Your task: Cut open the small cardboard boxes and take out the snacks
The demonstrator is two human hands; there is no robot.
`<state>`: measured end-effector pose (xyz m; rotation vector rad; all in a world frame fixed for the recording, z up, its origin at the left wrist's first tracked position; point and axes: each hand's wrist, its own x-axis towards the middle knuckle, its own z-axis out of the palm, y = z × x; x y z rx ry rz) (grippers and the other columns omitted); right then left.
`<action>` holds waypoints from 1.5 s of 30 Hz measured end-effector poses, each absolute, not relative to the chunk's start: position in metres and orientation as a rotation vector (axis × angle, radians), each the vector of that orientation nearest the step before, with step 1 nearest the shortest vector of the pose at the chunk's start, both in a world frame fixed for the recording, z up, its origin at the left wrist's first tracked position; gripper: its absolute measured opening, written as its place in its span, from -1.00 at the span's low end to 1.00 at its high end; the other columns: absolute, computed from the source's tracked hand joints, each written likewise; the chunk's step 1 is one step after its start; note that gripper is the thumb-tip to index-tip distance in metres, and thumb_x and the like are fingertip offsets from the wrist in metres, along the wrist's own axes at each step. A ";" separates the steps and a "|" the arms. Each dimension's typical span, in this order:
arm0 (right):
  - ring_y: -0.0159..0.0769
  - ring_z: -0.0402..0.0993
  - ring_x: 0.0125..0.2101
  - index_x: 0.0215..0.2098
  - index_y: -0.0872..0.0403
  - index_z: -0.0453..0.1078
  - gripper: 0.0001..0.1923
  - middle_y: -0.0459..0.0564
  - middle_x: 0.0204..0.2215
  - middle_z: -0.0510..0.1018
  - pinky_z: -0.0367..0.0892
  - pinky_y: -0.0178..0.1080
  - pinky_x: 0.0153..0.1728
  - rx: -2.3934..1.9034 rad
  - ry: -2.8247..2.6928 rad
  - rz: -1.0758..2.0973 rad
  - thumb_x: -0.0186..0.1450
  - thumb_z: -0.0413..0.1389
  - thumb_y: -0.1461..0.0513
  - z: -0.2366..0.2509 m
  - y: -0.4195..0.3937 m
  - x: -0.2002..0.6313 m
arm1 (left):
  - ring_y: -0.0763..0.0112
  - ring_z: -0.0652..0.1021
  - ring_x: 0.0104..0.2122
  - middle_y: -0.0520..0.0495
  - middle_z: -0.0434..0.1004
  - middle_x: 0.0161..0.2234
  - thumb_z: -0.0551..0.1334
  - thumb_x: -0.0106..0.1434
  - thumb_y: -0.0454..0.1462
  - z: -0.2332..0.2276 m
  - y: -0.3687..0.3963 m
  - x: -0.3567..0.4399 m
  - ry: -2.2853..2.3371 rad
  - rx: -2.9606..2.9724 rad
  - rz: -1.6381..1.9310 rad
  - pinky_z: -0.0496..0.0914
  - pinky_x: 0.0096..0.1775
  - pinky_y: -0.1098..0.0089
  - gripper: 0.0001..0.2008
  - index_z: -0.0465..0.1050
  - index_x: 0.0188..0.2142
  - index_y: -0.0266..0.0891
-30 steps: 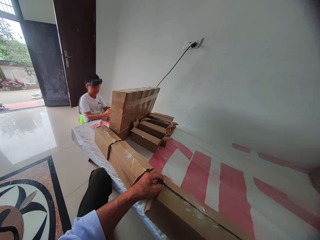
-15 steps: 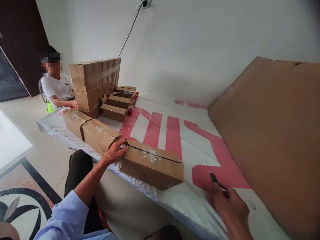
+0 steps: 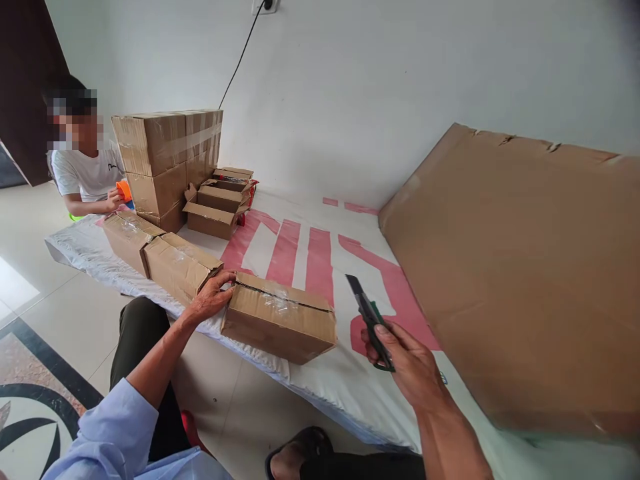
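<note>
My right hand (image 3: 397, 353) is closed round the dark green handle of a utility knife (image 3: 373, 320). Its dark blade sticks out, pointing up and left above the covered table. To the left of the knife lies a taped cardboard box (image 3: 280, 327), with a dark seam along its top and clear tape across the middle. At that box's left end, my left hand (image 3: 213, 297) has its fingers bent over the top corner, partly hidden in the gap. A second taped box (image 3: 180, 267) sits just left of this hand, end to end with a third box (image 3: 131, 240).
Stacked sealed boxes (image 3: 165, 147) stand at the back left, beside several opened boxes (image 3: 210, 220). A large cardboard sheet or carton (image 3: 515, 280) rises on the right. Across the table's left end, another person (image 3: 87, 173) holds an orange thing (image 3: 124, 191). A white-and-red cover (image 3: 320, 260) drapes the table.
My right hand has lifted and turned the utility knife, so its blade shows broadside. My left hand stays at the box end. An orange thing now shows in the other person's hand.
</note>
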<state>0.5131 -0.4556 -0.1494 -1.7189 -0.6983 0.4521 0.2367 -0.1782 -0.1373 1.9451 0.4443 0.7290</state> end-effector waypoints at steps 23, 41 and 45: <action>-0.05 0.58 -0.14 -0.12 -0.04 0.69 -0.60 0.00 -0.13 0.74 0.40 -0.12 -0.15 -1.949 -1.553 0.621 0.37 0.15 -0.09 -0.025 -0.372 0.454 | 0.19 0.58 0.08 -0.08 0.67 0.05 0.21 0.35 -0.14 -0.138 -0.180 0.236 0.399 1.925 0.723 0.42 0.24 0.23 -0.69 0.64 -0.03 -0.18; -0.23 0.46 -0.45 -0.23 -0.11 0.72 -0.67 -0.07 -0.49 0.61 0.18 -0.19 -0.38 -2.220 -1.819 0.481 0.34 0.18 -0.06 0.013 -0.349 0.459 | 0.16 0.58 0.11 -0.10 0.67 0.06 0.23 0.34 -0.13 -0.136 -0.177 0.238 0.419 1.920 0.733 0.43 0.23 0.21 -0.69 0.65 -0.04 -0.17; -0.22 0.45 -0.45 -0.26 -0.14 0.72 -0.66 -0.08 -0.54 0.55 0.17 -0.19 -0.39 -2.220 -1.856 0.444 0.35 0.17 -0.10 0.012 -0.351 0.464 | 0.13 0.58 0.13 -0.11 0.66 0.08 0.24 0.33 -0.12 -0.136 -0.176 0.239 0.398 1.912 0.740 0.40 0.27 0.17 -0.69 0.66 -0.05 -0.17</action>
